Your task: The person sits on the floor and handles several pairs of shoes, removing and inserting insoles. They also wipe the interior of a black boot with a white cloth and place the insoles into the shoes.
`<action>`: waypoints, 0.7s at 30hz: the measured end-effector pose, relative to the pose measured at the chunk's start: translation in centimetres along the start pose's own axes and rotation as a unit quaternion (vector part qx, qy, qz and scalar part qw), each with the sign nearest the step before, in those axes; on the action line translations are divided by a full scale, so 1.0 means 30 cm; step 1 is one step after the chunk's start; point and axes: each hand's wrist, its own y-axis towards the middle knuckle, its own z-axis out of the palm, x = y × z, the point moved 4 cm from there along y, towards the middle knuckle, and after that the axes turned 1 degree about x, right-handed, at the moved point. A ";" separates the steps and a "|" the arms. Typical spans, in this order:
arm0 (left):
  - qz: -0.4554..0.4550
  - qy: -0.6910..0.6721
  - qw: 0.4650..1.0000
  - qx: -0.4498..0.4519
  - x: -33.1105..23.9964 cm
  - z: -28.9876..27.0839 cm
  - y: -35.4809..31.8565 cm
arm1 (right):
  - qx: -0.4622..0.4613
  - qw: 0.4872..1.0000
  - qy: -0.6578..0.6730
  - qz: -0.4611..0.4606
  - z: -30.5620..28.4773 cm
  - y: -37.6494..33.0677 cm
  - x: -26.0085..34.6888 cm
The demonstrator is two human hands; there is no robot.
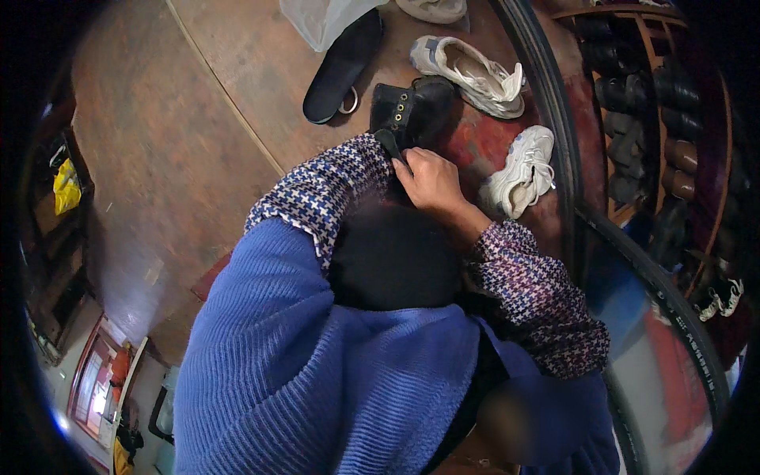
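1. The right hand [434, 179] is pinching a dark strip [387, 143] at the near side of the black boot [431, 104].
2. The patterned left sleeve [324, 186] is hiding the left hand; its grip cannot be told.
3. White sneakers [519, 176] are lying right, a flat black sole [340, 71] far left.

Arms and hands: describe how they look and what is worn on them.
On the left, a blue ribbed sleeve leads to an oversleeve in blue, dark and white houndstooth, its upper edge gathered. On the right, a similar houndstooth cuff, dark and white, ends loosely above the wrist. The right hand wears no glove; the left hand cannot be made out.
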 end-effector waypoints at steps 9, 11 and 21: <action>-0.008 -0.005 1.000 -0.003 -0.039 0.031 -0.023 | -0.042 0.983 0.096 0.153 -0.080 0.010 -0.082; -0.012 -0.007 1.000 -0.004 -0.050 0.044 -0.034 | -0.027 0.988 0.083 0.128 -0.100 0.014 -0.041; -0.026 -0.016 0.999 -0.009 -0.047 0.063 -0.064 | 0.012 1.000 -0.020 0.014 -0.042 -0.029 -0.015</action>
